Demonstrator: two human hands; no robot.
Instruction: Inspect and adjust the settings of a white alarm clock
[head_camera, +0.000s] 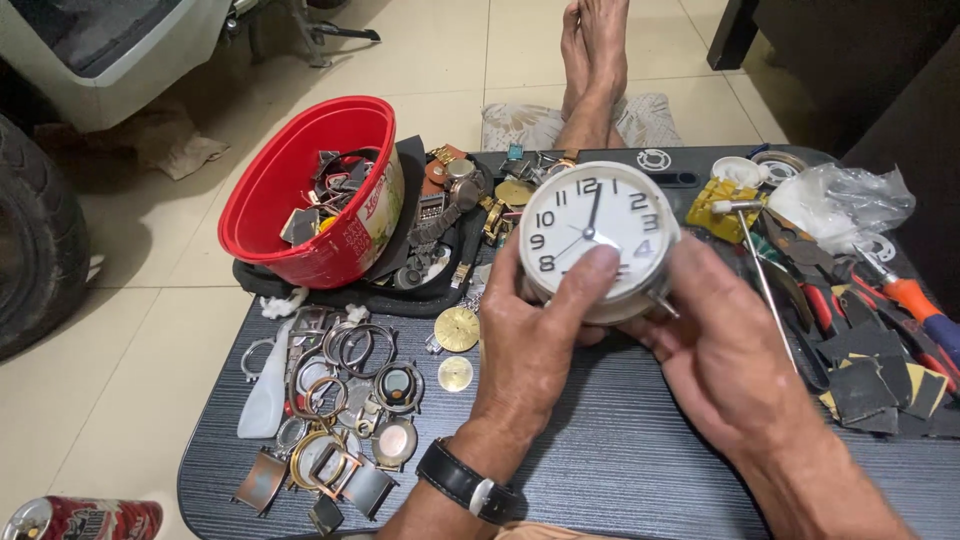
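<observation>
While the left hand (530, 340) grips the white alarm clock (600, 235), the right hand (725, 360) clasps its side

A home watch-repair spot on a tiled floor (150, 330): a low counter (620, 450) strewn with watch cases (340, 420), dials (456, 329), tools (880, 290), and a red tub (300, 190) of parts.

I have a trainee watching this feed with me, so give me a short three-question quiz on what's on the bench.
1. True or false: both hands hold the round white silver-rimmed alarm clock.
2. Which wrist bears the black-strapped wristwatch?
A. left
B. right
3. What lies in the red oval plastic tub?

Key:
1. True: the left hand and right hand grip it.
2. A.
3. Loose dark watch parts.
</observation>
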